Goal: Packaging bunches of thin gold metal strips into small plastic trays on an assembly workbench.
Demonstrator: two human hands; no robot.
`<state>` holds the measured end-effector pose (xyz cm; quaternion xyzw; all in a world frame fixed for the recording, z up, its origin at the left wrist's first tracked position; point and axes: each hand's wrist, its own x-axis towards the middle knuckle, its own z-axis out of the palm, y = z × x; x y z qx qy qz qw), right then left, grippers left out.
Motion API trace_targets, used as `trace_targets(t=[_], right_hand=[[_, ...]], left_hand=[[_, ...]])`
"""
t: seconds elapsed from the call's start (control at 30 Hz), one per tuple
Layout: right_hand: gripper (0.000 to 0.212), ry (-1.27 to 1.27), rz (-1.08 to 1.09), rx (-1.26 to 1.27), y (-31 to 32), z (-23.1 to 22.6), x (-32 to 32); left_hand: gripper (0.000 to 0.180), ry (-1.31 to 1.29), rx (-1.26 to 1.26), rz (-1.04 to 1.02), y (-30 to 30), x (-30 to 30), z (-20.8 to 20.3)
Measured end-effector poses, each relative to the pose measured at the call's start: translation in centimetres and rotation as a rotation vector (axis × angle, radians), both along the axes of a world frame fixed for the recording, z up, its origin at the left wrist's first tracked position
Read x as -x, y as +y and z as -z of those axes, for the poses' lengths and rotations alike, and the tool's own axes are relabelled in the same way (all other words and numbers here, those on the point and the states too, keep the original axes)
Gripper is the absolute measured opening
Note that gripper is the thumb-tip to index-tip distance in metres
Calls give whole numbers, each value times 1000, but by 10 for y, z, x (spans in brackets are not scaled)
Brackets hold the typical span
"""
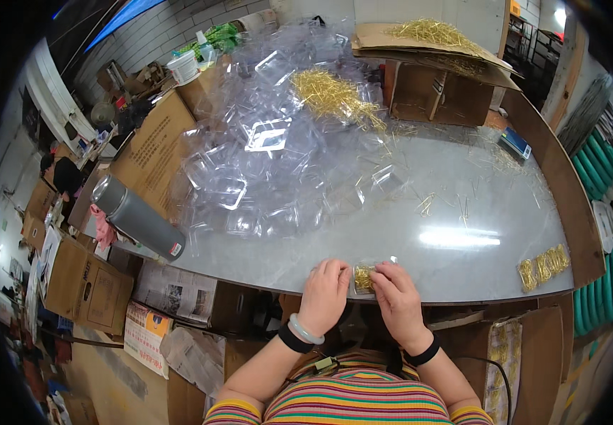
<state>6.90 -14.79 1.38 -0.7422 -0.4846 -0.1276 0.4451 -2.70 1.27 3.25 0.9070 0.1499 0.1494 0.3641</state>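
A small clear plastic case [357,290] lies at the table's near edge with a bundle of thin gold wire pieces [364,278] in it. My left hand [323,296] is at the case's left side, fingers curled and pressed together at its edge. My right hand [397,299] comes from the other side, thumb and fingers closed at the gold pieces and partly covering them. Its fingertips' exact grip is hidden. Beyond my hands spreads a large heap of empty clear plastic cases [250,170], with a pile of loose gold pieces [338,98] on it.
Several filled packs [543,268] lie at the table's right edge. A grey bottle [136,216] stands at the left. Behind are a cardboard box [455,92] topped with gold pieces and a small blue box [514,144]. Cardboard walls [565,191] border the table. A person [66,173] is far left.
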Motion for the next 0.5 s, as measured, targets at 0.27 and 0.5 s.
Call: trace_targets(t=[0.27, 0.5], right_hand=[[51, 251, 21, -80, -9, -6, -4], [45, 126, 176, 36, -34, 8, -1]], left_hand=[[45, -190, -335, 140, -15, -10, 28], [37, -220, -305, 116, -18, -10, 32]])
